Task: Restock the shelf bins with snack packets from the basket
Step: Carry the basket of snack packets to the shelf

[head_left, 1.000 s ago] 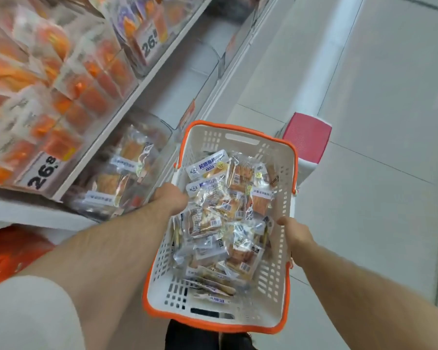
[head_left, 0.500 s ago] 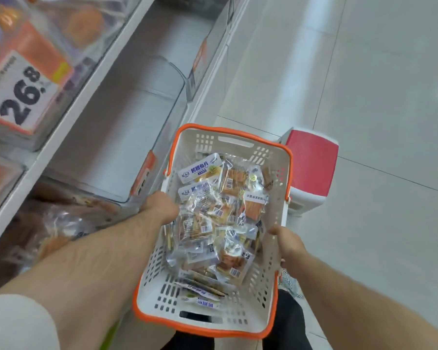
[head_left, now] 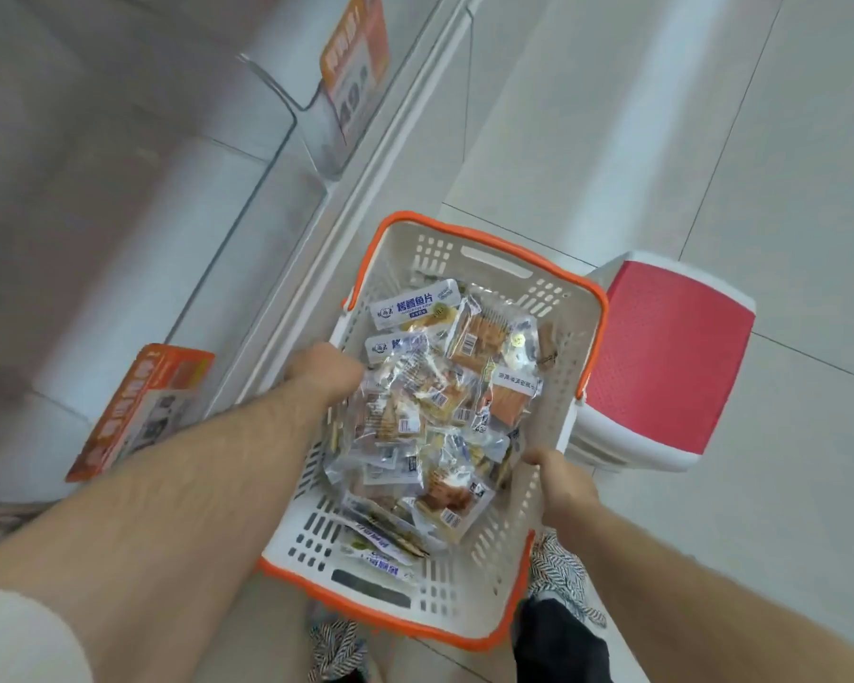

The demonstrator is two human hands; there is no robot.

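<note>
A white plastic basket (head_left: 553, 367) with an orange rim is held in front of me, above the floor. Several clear snack packets (head_left: 430, 411) with orange contents and white-blue labels lie heaped inside it. My left hand (head_left: 324, 374) grips the basket's left rim. On the opposite rim, my right hand (head_left: 560, 478) holds on with the thumb over the edge. To the left is a low shelf with clear-walled bins (head_left: 247, 199); the bins in view look bare inside.
A red-topped white stool (head_left: 661, 357) stands on the tiled floor just right of the basket. Orange price tags (head_left: 356, 56) hang on the bin fronts, with another orange tag (head_left: 139, 411) lower left. My patterned shoes (head_left: 563, 574) show below the basket.
The view has dropped from the stocked upper shelves to the bare lower bins. The basket has come closer to the shelf edge; both hands keep their hold on its rims.
</note>
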